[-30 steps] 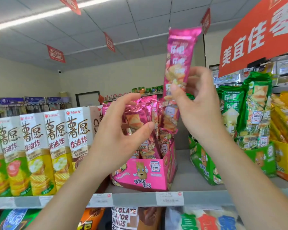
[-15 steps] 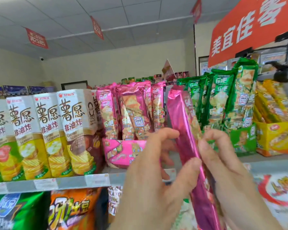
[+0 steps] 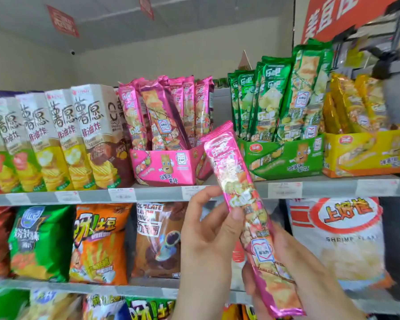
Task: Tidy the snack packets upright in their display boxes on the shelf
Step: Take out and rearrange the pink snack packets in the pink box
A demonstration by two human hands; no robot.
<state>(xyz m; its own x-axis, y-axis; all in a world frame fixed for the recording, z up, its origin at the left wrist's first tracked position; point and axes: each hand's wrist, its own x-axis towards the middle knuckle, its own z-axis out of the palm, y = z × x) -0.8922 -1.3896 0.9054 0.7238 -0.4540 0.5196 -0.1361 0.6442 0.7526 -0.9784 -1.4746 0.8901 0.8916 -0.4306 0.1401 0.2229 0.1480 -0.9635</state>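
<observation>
Slim foil packet (image 3: 256, 227), now face-out, in left hand (image 3: 208, 236) and right hand (image 3: 298, 262)

Upper shelf (image 3: 162, 195), grey front edge with price tags (image 3: 122, 194): your row, left to right.
Tall chip cartons (image 3: 56, 139) stand upright side by side at your left. The pink display box (image 3: 165, 166) sits just beside them. Past a gap is the green display box (image 3: 284, 158), then the yellow display box (image 3: 367, 153). That one is blurred and probably touches the green.
</observation>
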